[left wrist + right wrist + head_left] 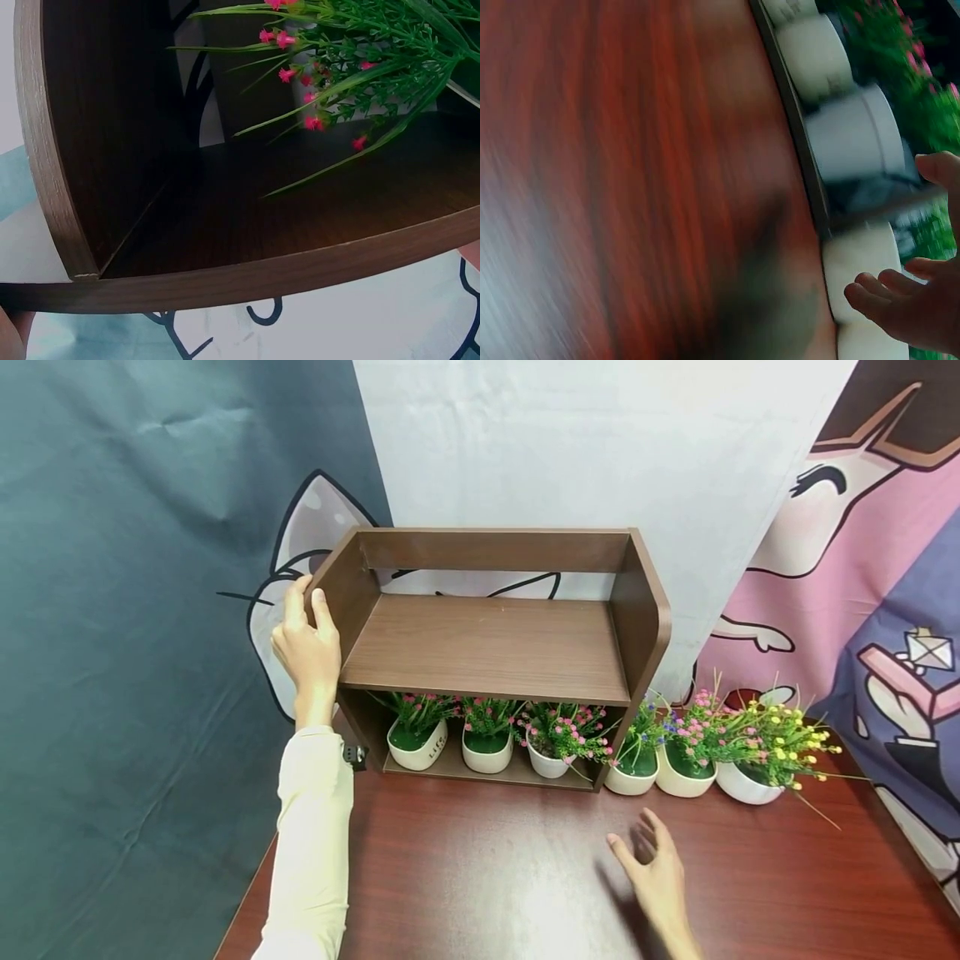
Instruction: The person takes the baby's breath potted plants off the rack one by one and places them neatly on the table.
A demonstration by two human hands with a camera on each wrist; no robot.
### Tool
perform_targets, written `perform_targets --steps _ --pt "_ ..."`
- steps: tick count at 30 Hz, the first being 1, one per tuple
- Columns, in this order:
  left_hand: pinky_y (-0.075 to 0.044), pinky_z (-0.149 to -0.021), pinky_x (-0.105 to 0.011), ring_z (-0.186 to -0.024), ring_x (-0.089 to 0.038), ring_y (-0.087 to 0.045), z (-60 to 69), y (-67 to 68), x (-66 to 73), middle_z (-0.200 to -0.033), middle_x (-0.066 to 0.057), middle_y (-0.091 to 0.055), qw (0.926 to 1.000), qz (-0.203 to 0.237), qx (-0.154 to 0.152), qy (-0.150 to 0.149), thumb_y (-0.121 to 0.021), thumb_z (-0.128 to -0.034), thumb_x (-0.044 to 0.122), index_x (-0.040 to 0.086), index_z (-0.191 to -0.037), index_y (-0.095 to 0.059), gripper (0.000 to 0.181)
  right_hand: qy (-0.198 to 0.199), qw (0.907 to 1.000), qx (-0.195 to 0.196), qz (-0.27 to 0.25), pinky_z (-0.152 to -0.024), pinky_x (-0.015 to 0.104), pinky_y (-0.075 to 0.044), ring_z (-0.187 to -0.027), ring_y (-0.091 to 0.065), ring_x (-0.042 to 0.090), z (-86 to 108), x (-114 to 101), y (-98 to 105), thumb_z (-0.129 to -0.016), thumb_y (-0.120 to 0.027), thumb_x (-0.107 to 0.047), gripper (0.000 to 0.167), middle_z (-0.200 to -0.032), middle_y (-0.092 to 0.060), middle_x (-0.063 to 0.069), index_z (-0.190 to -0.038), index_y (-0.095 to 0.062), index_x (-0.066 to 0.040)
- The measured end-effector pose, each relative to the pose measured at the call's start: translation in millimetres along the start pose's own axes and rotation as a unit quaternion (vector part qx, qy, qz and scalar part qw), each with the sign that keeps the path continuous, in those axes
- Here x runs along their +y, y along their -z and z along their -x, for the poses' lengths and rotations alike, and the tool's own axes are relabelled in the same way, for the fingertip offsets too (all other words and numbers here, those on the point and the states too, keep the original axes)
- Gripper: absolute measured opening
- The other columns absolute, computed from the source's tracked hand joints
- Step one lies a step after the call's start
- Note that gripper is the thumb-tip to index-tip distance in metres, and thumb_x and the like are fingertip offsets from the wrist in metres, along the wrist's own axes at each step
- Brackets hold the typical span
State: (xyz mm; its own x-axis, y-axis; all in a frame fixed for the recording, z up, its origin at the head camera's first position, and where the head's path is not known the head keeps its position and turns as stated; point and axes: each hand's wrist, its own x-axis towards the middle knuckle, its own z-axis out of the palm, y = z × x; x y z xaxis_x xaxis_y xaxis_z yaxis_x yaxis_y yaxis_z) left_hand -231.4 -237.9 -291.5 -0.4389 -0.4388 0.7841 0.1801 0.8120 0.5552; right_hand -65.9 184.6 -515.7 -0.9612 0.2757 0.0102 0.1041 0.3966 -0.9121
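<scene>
A brown wooden two-tier shelf (480,647) stands at the back of the table. My left hand (309,643) grips the front edge of its left side panel, thumb on the inner side. Three flowerpots, a left one (417,748), a middle one (487,755) and a right one (549,762), sit in the lower tier with pink flowers. Over the table, in front of the shelf's right end, my right hand (656,877) hovers with fingers spread, holding nothing. In the right wrist view that hand (919,300) appears near the pots, slightly blurred.
Right of the shelf stand three more flowerpots: one with blue flowers (632,777), one with pink flowers (686,777) and one with yellow flowers (750,785). The reddish wooden table (465,860) extends in front. Printed cloth (570,452) hangs behind.
</scene>
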Motion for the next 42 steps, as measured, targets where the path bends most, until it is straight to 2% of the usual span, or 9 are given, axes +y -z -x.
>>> perform_targets --steps 5,11,17,24,33,42 --pt "-0.040 -0.064 -0.047 -0.065 -0.037 -0.057 0.1 1.3 -0.7 -0.099 -0.014 -0.068 0.9999 0.002 0.003 -0.014 -0.046 -0.0966 0.035 0.010 -0.116 -0.063 0.036 0.046 0.9985 -0.025 -0.017 -0.086 0.044 -0.044 -0.106 -0.057 0.040 7.9 -5.8 -26.1 -0.076 -0.078 -0.019 0.067 -0.119 -0.056 0.026 -0.132 -0.045 -0.002" --pt "-0.041 -0.066 -0.047 -0.065 -0.037 -0.057 -0.5 -0.2 -1.7 -0.102 -0.012 -0.068 0.9999 0.000 0.004 -0.014 -0.046 -0.0967 0.034 0.010 -0.117 -0.063 0.036 0.100 0.9916 -0.077 -0.028 -0.089 0.044 -0.042 -0.113 -0.051 0.041 0.6 -12.8 -48.9 -0.076 -0.078 -0.020 0.074 -0.127 -0.049 0.026 -0.136 -0.039 -0.001" --pt "-0.040 -0.065 -0.048 -0.064 -0.037 -0.057 0.3 -2.6 -2.1 -0.101 -0.013 -0.068 0.9999 -0.006 -0.004 -0.012 -0.046 -0.0968 0.034 0.011 -0.118 -0.062 0.035 0.099 0.9918 -0.061 -0.053 -0.094 0.043 -0.039 -0.119 -0.047 0.037 -18.0 -20.3 -63.7 -0.079 -0.075 -0.023 0.076 -0.133 -0.045 0.024 -0.139 -0.034 -0.001" --pt "-0.040 -0.061 -0.046 -0.059 -0.034 -0.054 -0.4 -1.1 -4.1 -0.096 -0.015 -0.068 0.9997 -0.005 -0.001 -0.024 -0.044 -0.0973 0.035 0.010 -0.117 -0.062 0.037 0.089 0.9953 -0.036 -0.011 -0.093 0.048 -0.038 -0.116 -0.049 0.039 -36.0 -27.9 -72.8 -0.078 -0.075 -0.031 0.080 -0.127 -0.049 0.026 -0.139 -0.034 0.001" --pt "-0.040 -0.062 -0.046 -0.058 -0.035 -0.053 -0.8 0.9 -1.7 -0.097 -0.014 -0.068 0.9997 -0.008 0.000 -0.022 -0.045 -0.0973 0.033 0.010 -0.118 -0.062 0.035 0.075 0.9953 -0.048 -0.037 -0.093 0.047 -0.039 -0.118 -0.047 0.037 -44.7 -24.6 -79.8 -0.078 -0.076 -0.026 0.082 -0.133 -0.044 0.024 -0.141 -0.030 0.001" --pt "-0.040 -0.063 -0.046 -0.061 -0.036 -0.056 0.0 1.2 -1.0 -0.099 -0.013 -0.068 0.9998 -0.007 0.000 -0.019 -0.045 -0.0970 0.034 0.011 -0.117 -0.062 0.036 0.101 0.9941 -0.033 -0.024 -0.094 0.049 -0.038 -0.118 -0.045 0.038 -55.7 -22.1 -88.2 -0.077 -0.076 -0.022 0.080 -0.133 -0.043 0.025 -0.139 -0.031 0.003"
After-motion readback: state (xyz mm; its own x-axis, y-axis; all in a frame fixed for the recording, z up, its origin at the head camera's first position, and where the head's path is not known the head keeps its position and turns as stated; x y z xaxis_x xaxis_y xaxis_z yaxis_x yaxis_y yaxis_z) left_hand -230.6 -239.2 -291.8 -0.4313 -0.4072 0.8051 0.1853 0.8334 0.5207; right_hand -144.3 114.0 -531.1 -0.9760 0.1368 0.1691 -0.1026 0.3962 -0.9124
